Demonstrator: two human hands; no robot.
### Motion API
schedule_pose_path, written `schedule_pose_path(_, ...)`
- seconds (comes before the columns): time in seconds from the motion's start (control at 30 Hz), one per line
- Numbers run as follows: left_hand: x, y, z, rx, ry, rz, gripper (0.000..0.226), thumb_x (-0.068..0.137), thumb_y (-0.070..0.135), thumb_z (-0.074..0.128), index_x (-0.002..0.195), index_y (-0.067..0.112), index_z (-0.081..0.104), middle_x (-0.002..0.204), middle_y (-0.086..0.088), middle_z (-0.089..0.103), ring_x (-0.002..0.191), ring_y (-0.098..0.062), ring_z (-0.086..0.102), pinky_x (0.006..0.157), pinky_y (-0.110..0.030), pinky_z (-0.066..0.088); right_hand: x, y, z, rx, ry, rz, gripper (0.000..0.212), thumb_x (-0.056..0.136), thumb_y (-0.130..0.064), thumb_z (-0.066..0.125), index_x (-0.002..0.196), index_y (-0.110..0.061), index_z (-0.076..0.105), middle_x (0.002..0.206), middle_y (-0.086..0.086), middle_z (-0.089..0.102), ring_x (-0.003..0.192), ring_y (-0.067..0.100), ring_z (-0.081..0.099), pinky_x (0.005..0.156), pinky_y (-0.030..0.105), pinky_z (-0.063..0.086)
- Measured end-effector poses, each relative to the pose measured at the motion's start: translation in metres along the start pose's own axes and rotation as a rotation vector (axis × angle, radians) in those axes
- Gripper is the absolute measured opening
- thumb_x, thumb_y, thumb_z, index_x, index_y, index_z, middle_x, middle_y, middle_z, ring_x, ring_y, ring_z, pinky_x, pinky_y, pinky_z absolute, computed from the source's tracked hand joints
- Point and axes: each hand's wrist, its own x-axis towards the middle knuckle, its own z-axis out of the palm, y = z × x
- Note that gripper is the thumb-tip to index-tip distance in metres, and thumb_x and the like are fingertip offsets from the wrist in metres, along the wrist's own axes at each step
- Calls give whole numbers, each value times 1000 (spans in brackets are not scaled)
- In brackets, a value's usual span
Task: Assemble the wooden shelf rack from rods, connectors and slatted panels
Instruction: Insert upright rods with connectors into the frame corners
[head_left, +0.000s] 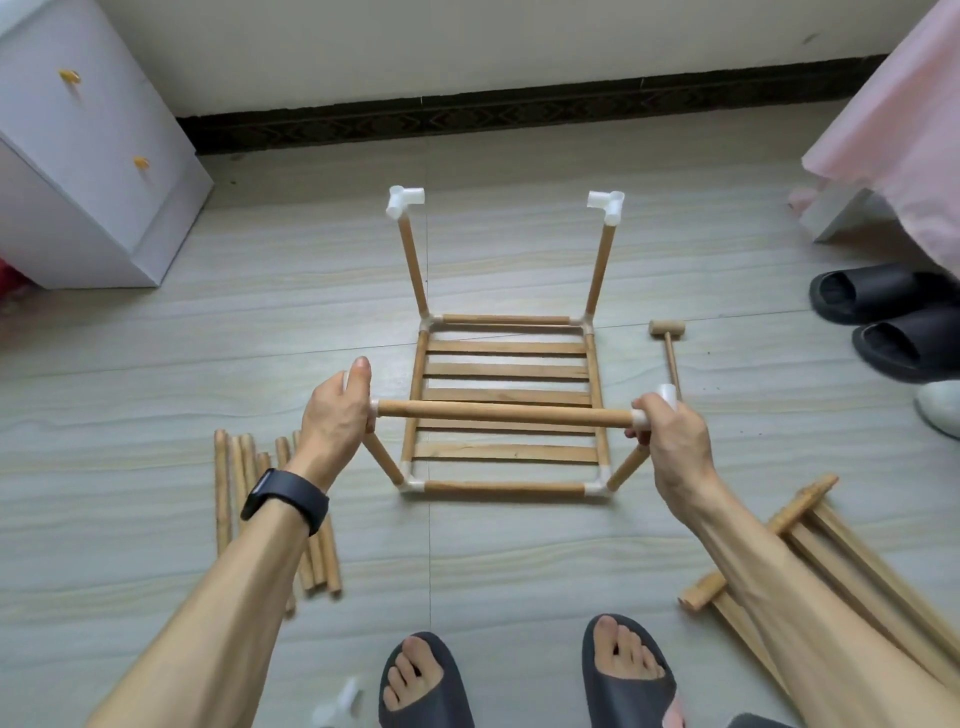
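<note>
Supervisor: Status? Where is the rack, and what are you holding?

Operator: The rack sits on the floor in front of me: a slatted wooden base panel (504, 370) framed by rods, with four uprights. I am at the near top edge. My left hand (337, 410) is curled over the near-left white plastic corner connector (373, 408), fingers together and wrapped round it, thumb laid along the top. My right hand (670, 436) grips the near-right white connector (666, 395) the same way, fingertips pinching just where the round horizontal wooden rod (504, 415) enters it.

Supervisor: What worries you?

Operator: The two near upright rods (384, 460) seem to lean outward. If I press down unevenly, I judge one end of the rod could slip from its socket, or a bottom joint could lift. I cannot tell how deep either end is seated; my fingers hide both sockets.

Supervisor: And the far side?

Operator: The far uprights (413, 265) stand free, each capped by a white elbow connector (404, 200) with nothing bridging them. A hard shove here could rock them. The small wooden mallet (667, 338) lies just beyond my right hand, and the loose wooden rods (228, 493) lie by my left wrist; a careless reach could scatter either.
</note>
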Motion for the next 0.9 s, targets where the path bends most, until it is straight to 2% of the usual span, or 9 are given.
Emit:
schedule_pose_path(0.23,-11,2,0,-3,17,-9,52,104,53,33,71,14,46,47,6,53,47,-1,51,60,-33,40,3,-13,2,16,-15,7,24,70,-38,55,58,-16,54,52,-5,51,65,19,49,61,35,39)
schedule_pose_path(0.33,-17,6,-1,-4,-15,-35,54,104,54,30,75,13,49,56,2,62,65,-14,62,67,-35,43,0,-14,-3,-19,-43,12,30,72,-41,55,65,-13,57,55,-6,57,69,20,54,69,37,43)
schedule_pose_path(0.43,-25,7,-9,24,-62,-82,52,101,64,29,109,17,50,83,-4,72,92,-25,66,87,-45,48,-6,-16,-3,-70,2,-11,34,79,-46,55,73,-12,59,72,1,64,77,23,58,72,40,42)
schedule_pose_path(0.5,-27,7,-15,68,-34,-74,48,97,68,35,119,27,45,96,-1,71,102,-25,62,93,-46,47,-8,-17,0,-107,90,-22,33,86,-50,62,84,-17,56,84,-2,63,81,17,58,69,36,42)
schedule_pose_path(0.57,-31,9,-18,45,5,-50,41,94,69,42,113,34,48,87,4,74,99,-17,61,84,-41,46,-11,-22,1,-161,105,-34,32,88,-50,69,88,-21,55,86,-5,60,80,10,55,65,30,41)
schedule_pose_path(0.67,-40,10,-9,92,-6,-54,32,97,62,43,107,32,49,84,0,73,84,-12,60,62,-30,38,-14,-23,3,-128,50,17,22,88,-32,72,83,-13,62,77,-1,60,74,18,55,62,33,42)
schedule_pose_path(0.73,-43,9,-3,130,55,-30,25,101,52,38,106,30,49,84,-4,70,69,-12,56,53,-28,33,-20,-17,4,-96,73,10,16,87,-23,69,79,-11,62,71,-1,56,70,19,52,59,33,41)
schedule_pose_path(0.8,-40,11,-1,130,79,-31,20,101,43,35,105,29,49,85,-6,67,63,-13,52,51,-28,32,-26,-10,4,-85,97,5,14,87,-21,66,77,-12,60,69,-3,55,68,18,52,58,32,40)
schedule_pose_path(0.9,-33,9,-3,111,43,-58,16,99,38,36,99,31,50,87,-6,66,66,-15,53,53,-30,35,-28,-8,6,-82,96,13,14,87,-21,64,77,-14,57,70,-3,53,69,23,56,56,31,39)
